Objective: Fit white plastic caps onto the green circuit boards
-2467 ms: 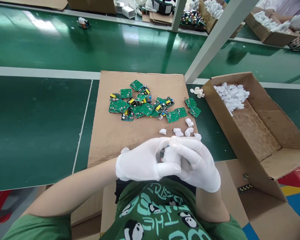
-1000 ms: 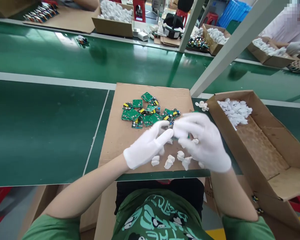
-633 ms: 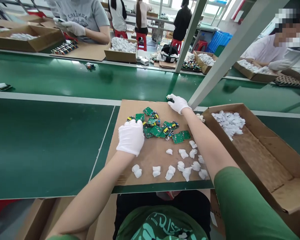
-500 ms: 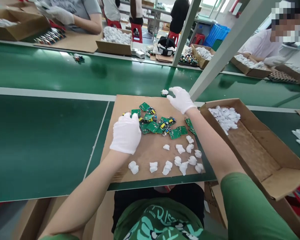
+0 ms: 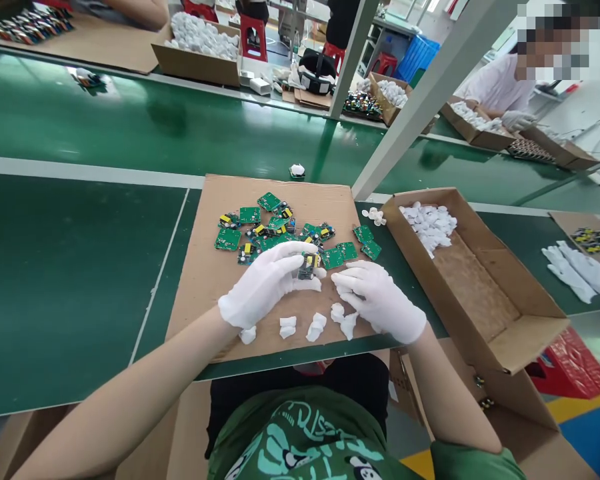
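My left hand (image 5: 275, 277), in a white glove, holds a small circuit board (image 5: 309, 267) with a yellow component between thumb and fingers. It is over the cardboard sheet (image 5: 190, 293). My right hand (image 5: 380, 300), also gloved, is low over the sheet's right side with fingers curled together. Its fingertips are among white pieces, and whatever they hold is hidden. Beyond both hands lies a loose pile of green circuit boards (image 5: 277, 223). Several folded white pieces (image 5: 317, 327) lie along the sheet's near side, some covered by my hands.
An open cardboard box (image 5: 485, 287) with white pieces (image 5: 430, 227) stands at right, beside white gloves (image 5: 575, 270). Across the back runs a green belt (image 5: 220, 140), carrying a board with a white piece (image 5: 297, 171). A slanted metal post (image 5: 420, 100) rises behind. Co-workers sit beyond.
My right hand has come back from beside the board on the belt to the white pieces. My left hand has moved from the pile toward me, with a circuit board in it. The view has shifted.
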`<act>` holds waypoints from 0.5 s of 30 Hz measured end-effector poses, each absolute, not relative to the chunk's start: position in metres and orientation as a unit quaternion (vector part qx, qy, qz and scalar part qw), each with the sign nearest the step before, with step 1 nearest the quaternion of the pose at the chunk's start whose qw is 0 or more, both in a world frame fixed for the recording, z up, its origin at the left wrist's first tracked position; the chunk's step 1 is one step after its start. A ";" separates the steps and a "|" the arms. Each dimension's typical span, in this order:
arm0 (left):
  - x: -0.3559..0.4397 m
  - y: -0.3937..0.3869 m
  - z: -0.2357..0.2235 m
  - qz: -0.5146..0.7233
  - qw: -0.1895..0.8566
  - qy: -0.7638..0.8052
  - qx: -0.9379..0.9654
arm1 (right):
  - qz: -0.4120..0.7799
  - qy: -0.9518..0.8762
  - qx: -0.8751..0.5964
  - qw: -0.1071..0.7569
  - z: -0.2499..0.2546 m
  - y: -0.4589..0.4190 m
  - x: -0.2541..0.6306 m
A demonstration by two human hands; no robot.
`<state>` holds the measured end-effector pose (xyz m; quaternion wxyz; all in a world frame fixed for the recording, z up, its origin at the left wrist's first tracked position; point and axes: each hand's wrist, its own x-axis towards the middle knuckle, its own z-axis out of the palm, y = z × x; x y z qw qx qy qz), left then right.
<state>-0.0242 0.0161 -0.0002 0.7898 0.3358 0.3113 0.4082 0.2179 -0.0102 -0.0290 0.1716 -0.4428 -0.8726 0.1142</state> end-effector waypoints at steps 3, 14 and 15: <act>-0.023 0.014 -0.002 0.402 0.810 0.291 0.313 | 0.193 -0.812 -0.467 0.293 -0.014 -0.022 0.210; -0.022 0.001 0.006 0.351 0.852 0.255 0.294 | 0.408 -0.627 -0.447 0.490 -0.004 -0.061 0.185; -0.022 0.000 0.006 0.339 0.862 0.245 0.287 | 0.398 -0.625 -0.442 0.505 -0.004 -0.062 0.184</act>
